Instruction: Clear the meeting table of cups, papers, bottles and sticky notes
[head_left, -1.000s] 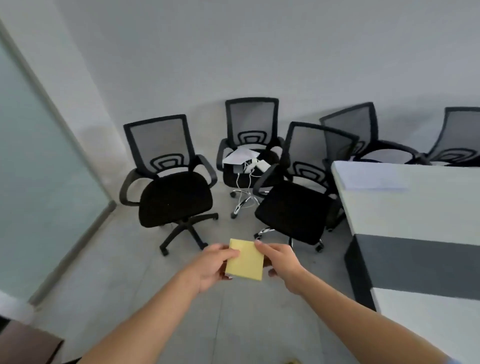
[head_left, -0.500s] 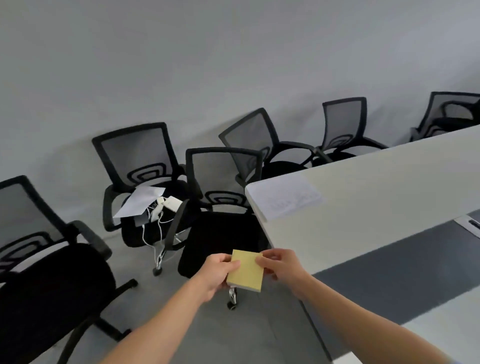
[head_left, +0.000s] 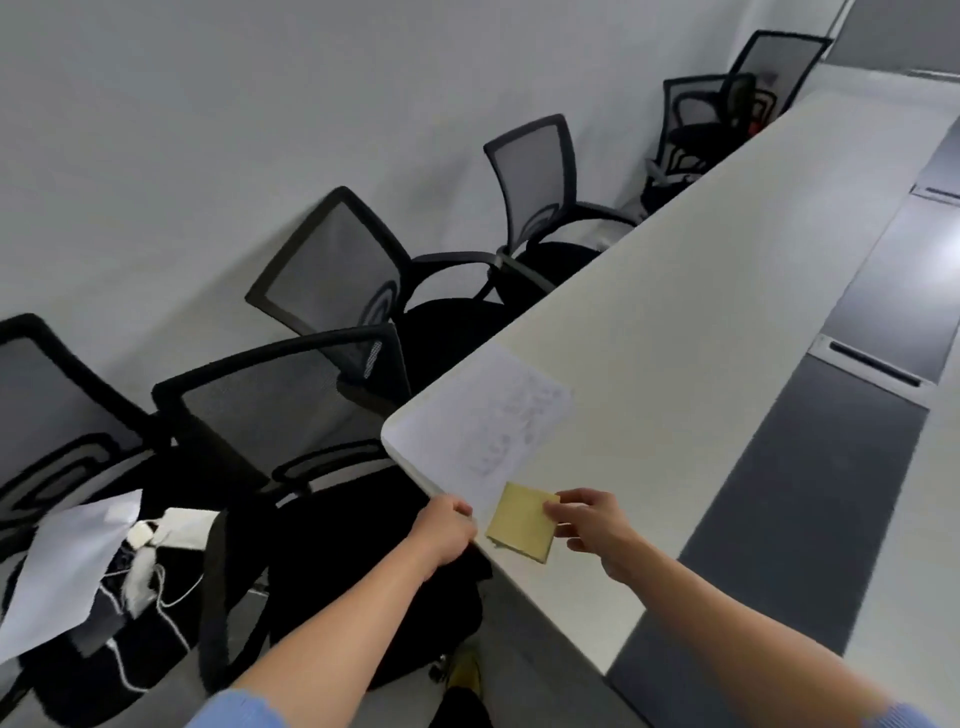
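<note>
A yellow sticky-note pad (head_left: 521, 522) is over the near corner of the white meeting table (head_left: 701, 332), pinched at its right edge by my right hand (head_left: 592, 525). Whether the pad rests on the table or hovers just above it is unclear. My left hand (head_left: 447, 530) is at the table's edge to the left of the pad, fingers curled at the corner of a white sheet of paper (head_left: 485, 431) that lies on the table corner with faint writing on it. I cannot tell if the left hand grips that sheet.
Black mesh office chairs (head_left: 332, 291) line the wall left of the table. One chair at lower left carries a loose white paper (head_left: 62, 566), a white charger and cables (head_left: 156, 540). A dark grey strip (head_left: 810, 499) runs along the table's middle.
The view swung right, toward the table. My left hand let go of the pad and went to the table edge by the paper; my right hand carried the pad over the table corner.
</note>
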